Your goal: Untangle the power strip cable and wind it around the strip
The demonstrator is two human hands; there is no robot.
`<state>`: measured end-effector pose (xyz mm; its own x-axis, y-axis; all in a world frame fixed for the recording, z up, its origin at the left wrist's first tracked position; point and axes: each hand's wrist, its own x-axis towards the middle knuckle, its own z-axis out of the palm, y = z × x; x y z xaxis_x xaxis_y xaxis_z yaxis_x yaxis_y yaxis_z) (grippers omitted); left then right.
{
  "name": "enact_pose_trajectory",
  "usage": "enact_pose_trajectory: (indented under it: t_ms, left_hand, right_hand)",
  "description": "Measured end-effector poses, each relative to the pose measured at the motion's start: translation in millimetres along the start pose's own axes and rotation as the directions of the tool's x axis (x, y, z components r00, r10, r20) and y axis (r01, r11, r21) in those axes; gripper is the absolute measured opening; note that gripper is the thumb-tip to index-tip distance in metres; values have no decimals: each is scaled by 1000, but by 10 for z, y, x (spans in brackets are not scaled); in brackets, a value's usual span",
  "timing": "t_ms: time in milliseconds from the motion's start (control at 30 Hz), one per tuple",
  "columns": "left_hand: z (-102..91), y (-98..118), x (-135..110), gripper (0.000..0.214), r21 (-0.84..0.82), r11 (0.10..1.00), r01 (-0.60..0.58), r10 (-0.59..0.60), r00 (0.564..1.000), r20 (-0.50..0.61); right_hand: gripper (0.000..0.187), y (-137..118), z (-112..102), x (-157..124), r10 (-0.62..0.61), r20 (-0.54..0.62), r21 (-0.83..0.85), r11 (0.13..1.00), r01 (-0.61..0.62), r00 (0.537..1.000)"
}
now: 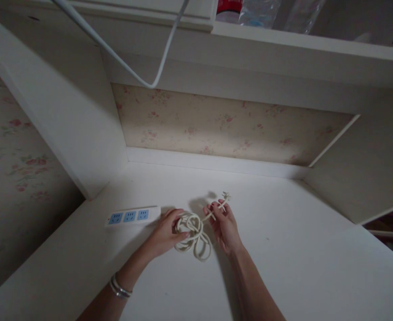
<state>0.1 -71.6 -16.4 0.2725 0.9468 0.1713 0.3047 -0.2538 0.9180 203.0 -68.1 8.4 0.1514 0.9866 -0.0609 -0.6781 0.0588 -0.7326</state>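
Note:
A white power strip (pixel 132 216) with blue sockets lies on the white desk (pixel 283 258), left of my hands. Its cream cord (pixel 194 234) is gathered into loose coils between my hands. My left hand (pixel 166 232), with bracelets on the wrist, is closed around the coils just right of the strip. My right hand (pixel 225 225) pinches the free end of the cord, and the plug (pixel 225 197) sticks up past its fingertips.
The desk sits in a recess with a flowered back panel (pixel 229 129) and white side walls. A shelf (pixel 303 42) overhead carries plastic bottles. A white cable (pixel 149 82) hangs in a loop from above at the upper left.

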Motion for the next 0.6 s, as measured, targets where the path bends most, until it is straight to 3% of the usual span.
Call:
enact_pose_trajectory:
  t_ms: [133,267,433,600]
  left_hand:
    - [-8,44,-10,59,114,993,-22,22,1000,4]
    - [-12,137,-21,57,208,976,-64,72,997,-32]
    - [-23,139,13,42,258,958,-123,169,972,-164]
    - [-40,113,42,33,320,937,-142,229,940,-253]
  right_hand:
    - [34,70,-10,-13,29,40,-297,955,-16,999]
    - [30,88,-44,-24,-59,90,-527,844,98,994]
    - [29,78,-38,-35,-217,57,-544,811,213,974]
    - [26,106,-72,27,-268,-16,-433,870,235,963]
